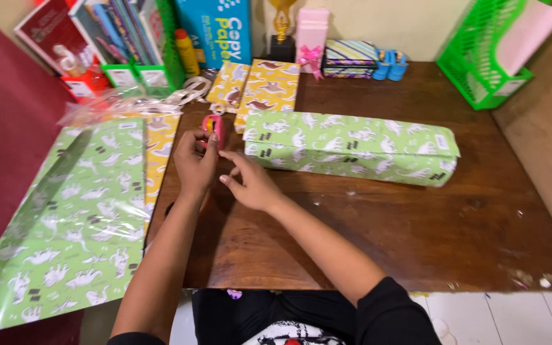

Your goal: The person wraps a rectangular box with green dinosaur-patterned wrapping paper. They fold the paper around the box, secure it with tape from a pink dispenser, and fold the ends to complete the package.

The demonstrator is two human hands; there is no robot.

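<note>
a pink tape dispenser was gripped by the curled fingers of the left hand, at 11 o'clock on the table. the right hand was held just beside it with fingers loosely spread, holding nothing clear. a green parcel lay at the hands' 3 o'clock, two yellow parcels at 12, a green sheet at 8.

I saw a dark wooden table; on it lay a long green-wrapped parcel | two yellow-wrapped parcels behind it | a striped box at the back | green wrapping sheets overhanging its left edge
</note>
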